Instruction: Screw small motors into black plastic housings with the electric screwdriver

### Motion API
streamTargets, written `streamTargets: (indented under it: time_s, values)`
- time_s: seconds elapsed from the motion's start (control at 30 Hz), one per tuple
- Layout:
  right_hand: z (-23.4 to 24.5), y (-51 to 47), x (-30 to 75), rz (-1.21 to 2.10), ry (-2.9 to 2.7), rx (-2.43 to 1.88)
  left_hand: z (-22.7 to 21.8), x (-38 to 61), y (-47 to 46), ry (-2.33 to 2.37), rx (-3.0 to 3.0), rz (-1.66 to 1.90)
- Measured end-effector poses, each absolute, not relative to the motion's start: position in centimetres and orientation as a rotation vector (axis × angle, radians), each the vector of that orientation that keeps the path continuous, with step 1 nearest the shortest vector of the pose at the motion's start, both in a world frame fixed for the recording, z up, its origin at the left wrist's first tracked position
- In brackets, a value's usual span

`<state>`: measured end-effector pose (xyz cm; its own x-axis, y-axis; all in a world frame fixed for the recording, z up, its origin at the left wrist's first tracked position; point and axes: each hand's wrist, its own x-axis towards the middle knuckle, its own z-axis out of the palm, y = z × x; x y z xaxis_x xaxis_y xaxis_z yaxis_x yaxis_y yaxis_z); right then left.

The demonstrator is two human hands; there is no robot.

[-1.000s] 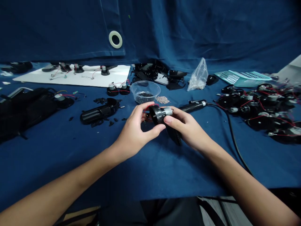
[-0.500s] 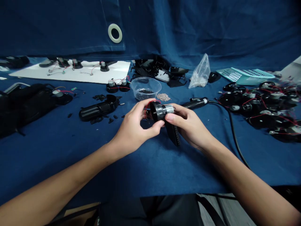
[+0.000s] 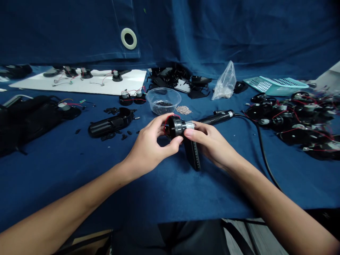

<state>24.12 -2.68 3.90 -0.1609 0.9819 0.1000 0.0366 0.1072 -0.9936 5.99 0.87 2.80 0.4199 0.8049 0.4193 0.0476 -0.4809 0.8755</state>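
Observation:
Between both hands, above the middle of the table, is a black round motor housing [image 3: 174, 127] with a silver motor [image 3: 189, 125] and thin red wires. My left hand [image 3: 148, 145] is closed around its left side, thumb below and fingers behind. My right hand [image 3: 216, 145] grips the motor side, with the thumb on the housing's neck. A black ribbed handle piece [image 3: 193, 157] hangs down below the housing; how the two join is hidden by the fingers. Behind the hands stands a clear bowl [image 3: 164, 101] of small black screws, beside a pile of silver screws [image 3: 183, 110].
A black corded tool [image 3: 219, 117] lies behind my right hand, its cable running right. A black half shell [image 3: 110, 125] lies left among small black parts. Wired motor units [image 3: 297, 113] are heaped right, near a turquoise basket [image 3: 276, 86]. A white board [image 3: 111, 88] lies back left.
The held housing has turned slightly, and its handle piece now hangs a little lower and steeper. Both hands keep their hold. The whole view has shifted slightly.

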Motion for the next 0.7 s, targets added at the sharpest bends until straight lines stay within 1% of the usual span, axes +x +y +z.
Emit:
streamTargets:
  time_s: [0.2, 0.7]
  values:
    - [3.65, -2.61, 24.3, 1.276, -1.368, -1.057, 2.73, 5.83, 1.0, 0.715, 1.858, 1.132]
    - [3.93, -2.74, 24.11, 1.284, -1.328, -1.084, 2.61, 5.85, 1.12, 0.699, 1.848, 1.127]
